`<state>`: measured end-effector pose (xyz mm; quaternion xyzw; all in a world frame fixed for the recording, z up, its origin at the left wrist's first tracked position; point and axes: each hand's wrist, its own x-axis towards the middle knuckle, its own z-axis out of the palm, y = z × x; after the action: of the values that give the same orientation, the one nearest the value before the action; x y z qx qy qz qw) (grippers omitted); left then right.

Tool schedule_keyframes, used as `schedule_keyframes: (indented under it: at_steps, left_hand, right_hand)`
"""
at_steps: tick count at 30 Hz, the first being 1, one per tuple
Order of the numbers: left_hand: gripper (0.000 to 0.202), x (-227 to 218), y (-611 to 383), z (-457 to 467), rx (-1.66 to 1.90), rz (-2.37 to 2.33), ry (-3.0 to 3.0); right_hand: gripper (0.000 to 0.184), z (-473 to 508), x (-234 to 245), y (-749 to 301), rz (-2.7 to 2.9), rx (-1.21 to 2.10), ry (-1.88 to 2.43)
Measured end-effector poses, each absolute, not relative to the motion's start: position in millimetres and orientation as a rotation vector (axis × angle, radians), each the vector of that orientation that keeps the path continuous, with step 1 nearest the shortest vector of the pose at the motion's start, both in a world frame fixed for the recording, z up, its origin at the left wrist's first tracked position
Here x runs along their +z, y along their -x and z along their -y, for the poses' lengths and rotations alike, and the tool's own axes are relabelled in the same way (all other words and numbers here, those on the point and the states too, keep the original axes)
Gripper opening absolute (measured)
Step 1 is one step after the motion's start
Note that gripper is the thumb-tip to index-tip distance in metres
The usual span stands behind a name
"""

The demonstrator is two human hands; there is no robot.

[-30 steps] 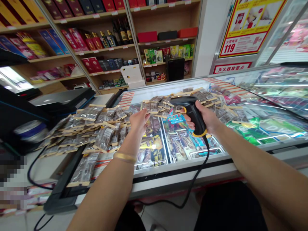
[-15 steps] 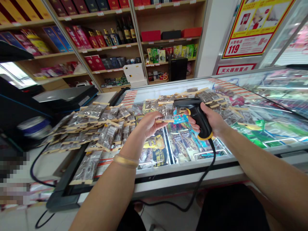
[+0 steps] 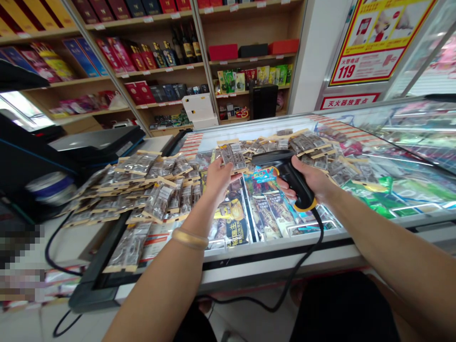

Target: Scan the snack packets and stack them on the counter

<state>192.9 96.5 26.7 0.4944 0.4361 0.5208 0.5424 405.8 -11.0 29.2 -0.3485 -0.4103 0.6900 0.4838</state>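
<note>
My right hand [image 3: 309, 179] is wrapped round the handle of a black and yellow barcode scanner [image 3: 290, 173], its head pointing left. In my left hand [image 3: 220, 176] is a clear snack packet [image 3: 232, 156] with dark contents and tan edges, gripped between thumb and fingers. It is tilted, just left of the scanner's head and apart from it. More packets of the same kind lie in a big heap [image 3: 156, 185] to the left of my left hand. Another group of packets [image 3: 311, 142] spreads across the glass behind the scanner.
Beneath my hands is a glass-topped freezer [image 3: 249, 256] with bagged goods inside. The scanner's black cable [image 3: 302, 266] hangs over its front edge. A flat-topped device [image 3: 99, 142] stands at the left, and shelves [image 3: 153, 71] of boxes and bottles rise behind.
My left hand has moved slightly left and up with the packet, away from the scanner's head, and the packet has tilted. The scanner has dipped slightly lower.
</note>
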Motion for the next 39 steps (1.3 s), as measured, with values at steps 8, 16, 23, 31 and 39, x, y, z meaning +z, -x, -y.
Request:
schedule_keyframes:
  at_steps: [8,16,23,31,39]
  left_hand:
    - [0.015,31.3,-191.8,-93.5,1.206,-1.024,-1.149]
    - [0.047,34.4,-185.6,-93.2,1.347,-1.212,-1.462]
    - [0.053,76.3,-106.7,-113.9,1.566,-1.504,-1.879]
    - [0.045,92.9,-33.3,-110.0,0.983,-2.333,-2.028]
    - [0.043,73.1,-28.3,-108.5,1.093,-2.26,-2.119]
  right_hand:
    - [0.051,12.3,30.2,-404.9,0.977,1.662,0.846]
    - [0.05,9.2,28.0,-396.8,0.912,1.588,0.861]
    - [0.05,-14.8,42.0,-353.1,0.964,1.645,0.773]
    - [0.052,-46.6,53.6,-267.0,0.945,1.785,0.688]
    - [0.05,-43.5,37.5,-257.7,0.905,1.835,0.721]
